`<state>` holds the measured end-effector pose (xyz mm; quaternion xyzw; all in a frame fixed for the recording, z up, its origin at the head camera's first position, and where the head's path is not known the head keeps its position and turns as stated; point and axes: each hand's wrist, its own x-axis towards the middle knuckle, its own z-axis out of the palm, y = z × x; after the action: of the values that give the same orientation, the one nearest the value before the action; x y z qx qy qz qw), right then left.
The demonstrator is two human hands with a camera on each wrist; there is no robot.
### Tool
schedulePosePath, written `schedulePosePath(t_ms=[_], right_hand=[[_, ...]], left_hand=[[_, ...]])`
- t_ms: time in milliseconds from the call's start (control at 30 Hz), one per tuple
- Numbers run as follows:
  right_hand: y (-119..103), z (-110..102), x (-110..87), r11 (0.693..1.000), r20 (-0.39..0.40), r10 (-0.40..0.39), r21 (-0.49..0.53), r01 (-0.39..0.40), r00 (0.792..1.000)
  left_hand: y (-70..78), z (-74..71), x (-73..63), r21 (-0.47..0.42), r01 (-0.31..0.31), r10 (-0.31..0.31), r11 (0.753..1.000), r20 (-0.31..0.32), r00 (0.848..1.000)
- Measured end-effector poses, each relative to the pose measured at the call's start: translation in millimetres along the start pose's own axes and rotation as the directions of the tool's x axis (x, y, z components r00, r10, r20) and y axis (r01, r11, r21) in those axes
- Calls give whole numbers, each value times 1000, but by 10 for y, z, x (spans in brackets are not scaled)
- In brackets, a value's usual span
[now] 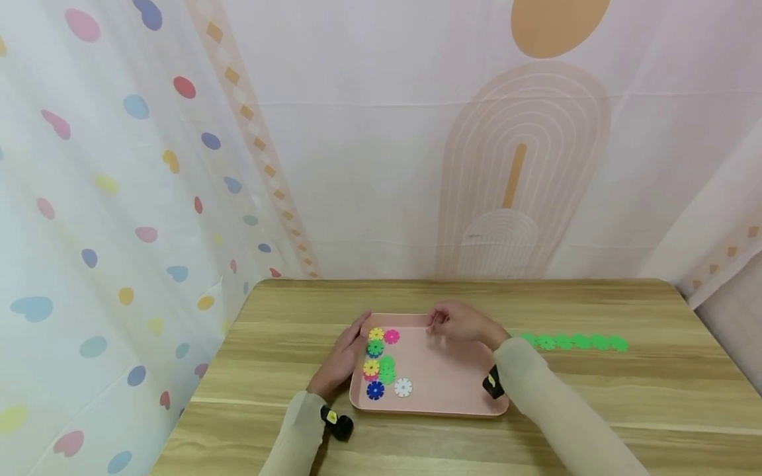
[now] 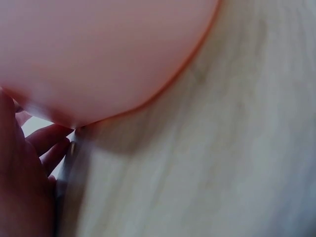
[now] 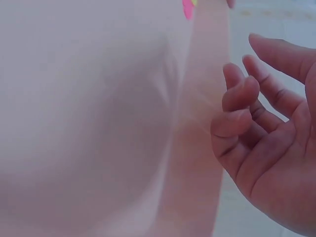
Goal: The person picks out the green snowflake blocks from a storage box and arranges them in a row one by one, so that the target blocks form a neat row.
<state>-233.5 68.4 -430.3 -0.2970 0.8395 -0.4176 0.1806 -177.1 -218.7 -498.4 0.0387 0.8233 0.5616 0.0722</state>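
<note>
A pink tray [image 1: 440, 406] lies on the table with several notched plastic discs toward its left side. Among them are a dark blue disc [image 1: 376, 390], a white disc [image 1: 403, 387], a pink disc [image 1: 391, 336] and green discs [image 1: 387, 370]. My left hand [image 1: 338, 362] rests along the tray's left wall, its fingers touching the rim in the left wrist view. Over the back right part of the tray is my right hand [image 1: 461, 322]. In the right wrist view its fingers [image 3: 234, 123] bend loosely, the thumb stands apart, and nothing shows between them.
To the right of the tray, a row of green discs [image 1: 580, 342] lies on the wooden table [image 1: 643, 403], its left end partly behind my right forearm. A patterned curtain [image 1: 369, 165] hangs behind the table and along the left.
</note>
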Motion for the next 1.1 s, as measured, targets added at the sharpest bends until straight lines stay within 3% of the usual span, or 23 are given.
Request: schedulePosePath(t_ms=[133,300,467,733,1100], right_hand=[[-81,165,101,996,66,49,66,-54,997],[-183,355,195,992,112,95,77,-104,989],[-248,525,284,998,132,45,30,-49,990],[-283,760,463,999,87,-13,-49,17,996],[-277,919,543,996,4,62,-64,-62,998]], left_hand=[[13,-5,2,-23,6,-5,1000,14,1000],[12,-6,-24,-10,-21,21,1000,18,1000],[18,-16,-19,-7,-23,23,1000,14,1000],[13,-24,-21,11,-64,63,998,13,998],[29,-25,-45,53,-95,93,994,33,995]])
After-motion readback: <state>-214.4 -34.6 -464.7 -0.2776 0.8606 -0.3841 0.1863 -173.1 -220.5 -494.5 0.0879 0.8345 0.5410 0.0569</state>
